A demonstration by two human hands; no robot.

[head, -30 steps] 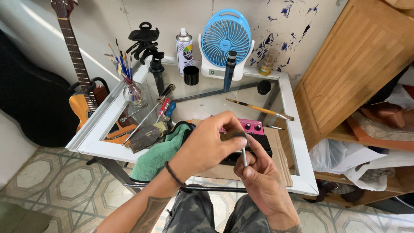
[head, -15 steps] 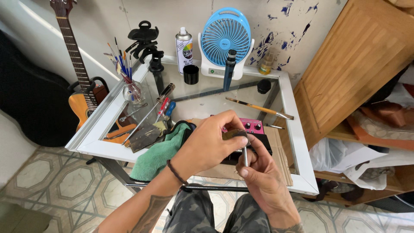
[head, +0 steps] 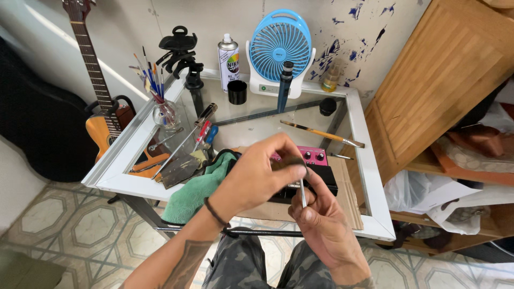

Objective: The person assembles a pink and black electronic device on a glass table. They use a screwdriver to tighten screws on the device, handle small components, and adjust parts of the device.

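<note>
Since half a second before, both hands had dropped slightly and my left fingers had lifted off the dark pad.

My left hand pinched one small dark pad over the tip of one thin metal rod, which my right hand gripped upright just below it, so the pad could work the tip. Beyond both hands sat one pink pedal; left of my left hand lay one green cloth.
</note>
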